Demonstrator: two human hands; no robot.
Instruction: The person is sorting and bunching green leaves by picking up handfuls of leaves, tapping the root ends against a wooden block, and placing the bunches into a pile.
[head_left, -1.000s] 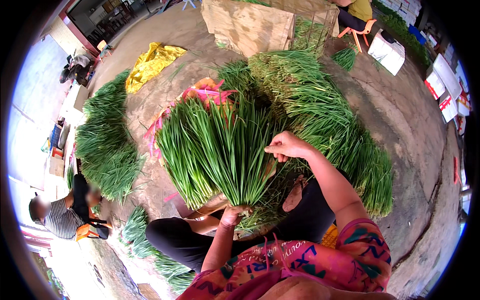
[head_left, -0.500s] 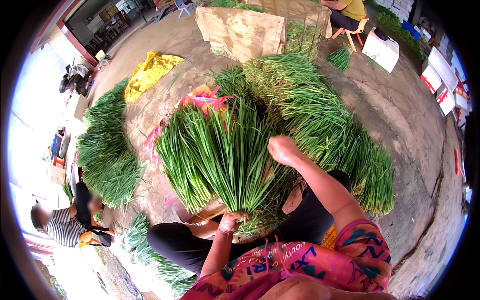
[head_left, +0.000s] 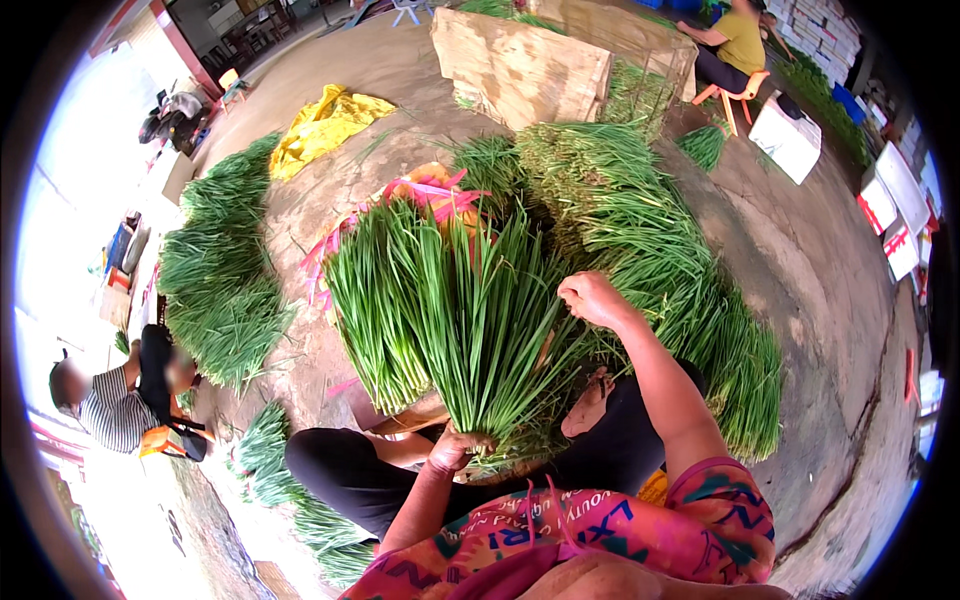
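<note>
My left hand [head_left: 460, 447] is closed around the base of a bunch of green garlic chives [head_left: 490, 335]. The leaves fan upward and away from me, some leaning to the right. At the right edge of this fan, my right hand [head_left: 592, 298] has its fingers pinched together by the leaf tips. Whatever lies between those fingers is too small to make out. Left of the held bunch, touching it, lies a sorted pile of chives [head_left: 375, 310] on pink strips [head_left: 440, 192].
A long heap of chives [head_left: 655, 225] curves along the right, and another heap [head_left: 220, 270] lies left. Beyond are a yellow sack [head_left: 325, 130], a wooden board [head_left: 520, 65] and a white foam box [head_left: 785, 137]. Two seated people [head_left: 115, 400] [head_left: 735, 45] are at left and far right.
My right hand has moved slightly right, its fingers now pinched at the leaf edge. The held leaves spread further right. The whole view has shifted a little.
</note>
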